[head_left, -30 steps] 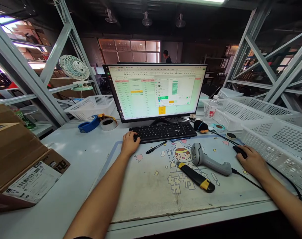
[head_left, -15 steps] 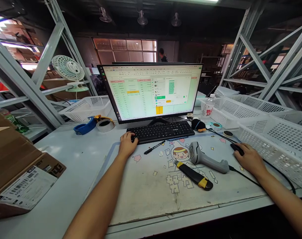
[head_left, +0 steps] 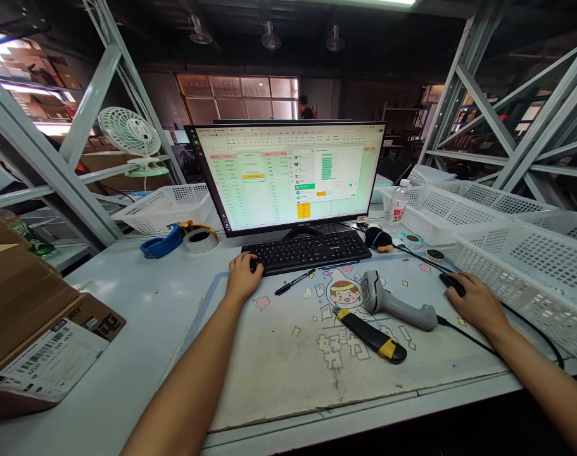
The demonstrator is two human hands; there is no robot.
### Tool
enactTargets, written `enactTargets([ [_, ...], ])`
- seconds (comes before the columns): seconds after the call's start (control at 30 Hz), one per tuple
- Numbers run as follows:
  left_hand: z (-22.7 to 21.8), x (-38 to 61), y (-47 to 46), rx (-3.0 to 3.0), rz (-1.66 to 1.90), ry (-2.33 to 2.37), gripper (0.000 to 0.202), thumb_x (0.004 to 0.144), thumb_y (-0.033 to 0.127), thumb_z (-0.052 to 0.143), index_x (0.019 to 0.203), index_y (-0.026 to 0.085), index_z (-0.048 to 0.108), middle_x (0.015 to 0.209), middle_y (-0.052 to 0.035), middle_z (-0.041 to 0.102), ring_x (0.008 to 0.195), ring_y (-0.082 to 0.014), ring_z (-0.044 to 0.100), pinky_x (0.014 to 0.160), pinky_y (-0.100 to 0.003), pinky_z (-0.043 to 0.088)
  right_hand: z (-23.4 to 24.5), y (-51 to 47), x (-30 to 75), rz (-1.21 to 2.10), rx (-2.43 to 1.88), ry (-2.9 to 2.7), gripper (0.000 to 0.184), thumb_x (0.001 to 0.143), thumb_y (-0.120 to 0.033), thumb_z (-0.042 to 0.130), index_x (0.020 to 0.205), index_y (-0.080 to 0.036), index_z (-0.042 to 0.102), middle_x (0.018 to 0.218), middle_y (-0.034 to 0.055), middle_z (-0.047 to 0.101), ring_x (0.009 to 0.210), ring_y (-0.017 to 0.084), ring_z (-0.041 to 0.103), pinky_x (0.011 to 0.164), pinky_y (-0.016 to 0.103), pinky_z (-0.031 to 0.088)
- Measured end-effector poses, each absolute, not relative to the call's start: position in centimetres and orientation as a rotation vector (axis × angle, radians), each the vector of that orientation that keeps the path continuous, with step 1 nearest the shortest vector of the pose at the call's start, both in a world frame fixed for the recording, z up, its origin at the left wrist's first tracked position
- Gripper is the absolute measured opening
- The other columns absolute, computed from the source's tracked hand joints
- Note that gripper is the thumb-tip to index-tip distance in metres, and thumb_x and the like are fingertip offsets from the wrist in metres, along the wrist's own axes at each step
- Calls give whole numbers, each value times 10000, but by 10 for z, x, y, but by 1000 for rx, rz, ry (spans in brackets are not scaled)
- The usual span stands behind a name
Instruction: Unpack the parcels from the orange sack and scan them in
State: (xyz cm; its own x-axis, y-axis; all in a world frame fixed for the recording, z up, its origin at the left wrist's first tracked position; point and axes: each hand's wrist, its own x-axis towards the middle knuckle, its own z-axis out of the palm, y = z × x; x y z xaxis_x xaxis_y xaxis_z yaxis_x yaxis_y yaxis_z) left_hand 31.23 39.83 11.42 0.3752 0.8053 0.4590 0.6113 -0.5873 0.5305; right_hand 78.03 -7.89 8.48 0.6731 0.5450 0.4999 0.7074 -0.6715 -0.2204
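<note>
My left hand [head_left: 243, 277] rests on the left end of a black keyboard [head_left: 311, 251], fingers stretched over the keys and holding nothing. Under the fingers of my right hand [head_left: 478, 302] is a black computer mouse [head_left: 452, 284], which the hand grips on the desk mat's right side. Behind the keyboard stands a monitor [head_left: 264, 196] showing a spreadsheet with a chat window over it. Between my hands lie a black marker pen [head_left: 294, 282], a grey barcode scanner [head_left: 397, 304] and a black-and-yellow utility knife [head_left: 370, 334] on the printed desk mat [head_left: 269, 373].
An open cardboard box [head_left: 26, 316] takes up the left side. Farther back are a blue tape dispenser [head_left: 162, 242], a tape roll [head_left: 200, 240] and a green fan [head_left: 130, 132]. White baskets [head_left: 520, 278] and a bottle [head_left: 397, 201] stand right. A person [head_left: 306, 109] is behind the monitor.
Both hands stay where they were, on the keyboard and the mouse. The view has shifted very slightly, and the person in the background has moved a little left and lower.
</note>
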Motion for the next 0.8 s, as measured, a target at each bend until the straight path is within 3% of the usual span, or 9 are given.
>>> enactTargets([
  [0.4, 115, 312, 399, 2376, 1002, 1258, 290, 958, 355, 573, 1195, 219, 671, 1514, -146, 617, 1486, -376, 480, 1257, -558, 419, 90, -79, 777, -531, -2488, -985, 539, 1001, -488, 479, 1417, -205, 675, 1451, 128, 679, 1273, 359, 665, 1122, 538, 533],
  [0.8, 117, 312, 397, 2372, 1006, 1268, 297, 939, 366, 583, 1185, 225, 673, 1495, -146, 628, 1472, -395, 486, 1251, -569, 423, 79, -75, 790, -541, -2504, -983, 666, 989, -561, 448, 1477, -153, 649, 1522, 190, 633, 1308, 402, 663, 1134, 571, 543],
])
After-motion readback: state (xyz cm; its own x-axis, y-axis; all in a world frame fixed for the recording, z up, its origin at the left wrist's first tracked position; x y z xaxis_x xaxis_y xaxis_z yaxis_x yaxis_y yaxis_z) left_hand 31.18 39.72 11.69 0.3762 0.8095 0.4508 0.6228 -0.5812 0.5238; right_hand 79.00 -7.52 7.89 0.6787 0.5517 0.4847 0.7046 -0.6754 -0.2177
